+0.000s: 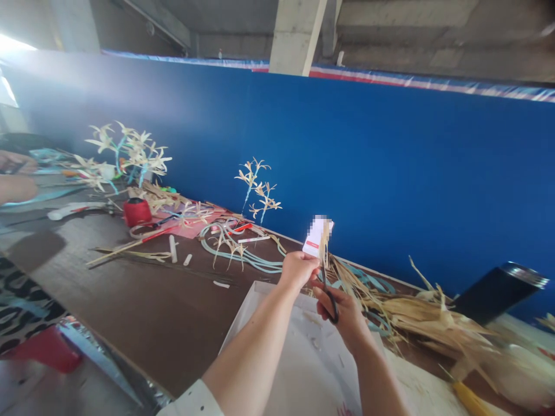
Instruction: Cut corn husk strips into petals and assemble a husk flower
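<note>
My left hand (299, 269) is pinched around the lower end of a pale dried husk strip (324, 241) that stands upright above the fingers. My right hand (343, 312) has its fingers in the dark handle loops of a pair of scissors (333, 305). The blades point up beside the strip; whether they touch it cannot be made out. Just behind the hands, a phone (312, 245) with a lit, partly blurred screen leans near the blue wall. Beneath both forearms lies a shallow white box (281, 346) with small scraps inside.
Dried husks (425, 318) and a dark tumbler (498, 292) lie to the right. Husk flowers (139, 150) on blue stems stand at left, near a red spool (137, 212). Pale blue tubing (243, 257) coils mid-table. Another person's hand (17, 163) shows at far left.
</note>
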Demonstrator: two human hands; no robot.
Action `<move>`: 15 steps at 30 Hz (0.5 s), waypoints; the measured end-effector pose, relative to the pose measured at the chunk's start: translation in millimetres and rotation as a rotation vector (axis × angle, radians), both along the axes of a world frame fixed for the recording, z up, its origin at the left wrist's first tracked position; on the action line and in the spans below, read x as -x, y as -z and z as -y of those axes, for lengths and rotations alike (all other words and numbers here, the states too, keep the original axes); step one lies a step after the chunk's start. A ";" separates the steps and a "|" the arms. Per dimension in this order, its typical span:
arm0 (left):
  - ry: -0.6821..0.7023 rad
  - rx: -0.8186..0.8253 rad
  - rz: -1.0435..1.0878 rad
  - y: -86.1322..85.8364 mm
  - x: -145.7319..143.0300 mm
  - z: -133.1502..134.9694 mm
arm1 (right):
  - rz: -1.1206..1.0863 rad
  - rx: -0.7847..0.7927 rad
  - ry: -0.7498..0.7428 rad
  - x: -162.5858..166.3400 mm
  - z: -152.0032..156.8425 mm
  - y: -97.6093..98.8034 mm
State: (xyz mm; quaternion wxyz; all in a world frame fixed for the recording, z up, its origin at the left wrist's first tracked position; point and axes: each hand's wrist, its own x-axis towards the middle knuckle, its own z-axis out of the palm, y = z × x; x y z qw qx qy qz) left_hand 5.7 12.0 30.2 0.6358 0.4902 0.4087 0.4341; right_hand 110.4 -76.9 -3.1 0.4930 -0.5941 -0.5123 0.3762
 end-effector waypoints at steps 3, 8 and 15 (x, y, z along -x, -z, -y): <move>-0.006 0.031 0.017 -2.5 0.3 1.8 | -0.015 -0.004 0.022 1.2 -0.8 0.8; -0.016 0.041 0.025 -4.5 -0.2 3.8 | -0.024 -0.023 0.053 2.5 -2.0 3.0; -0.024 0.024 0.032 -0.7 -5.2 3.2 | -0.021 -0.030 0.049 2.1 -2.7 5.0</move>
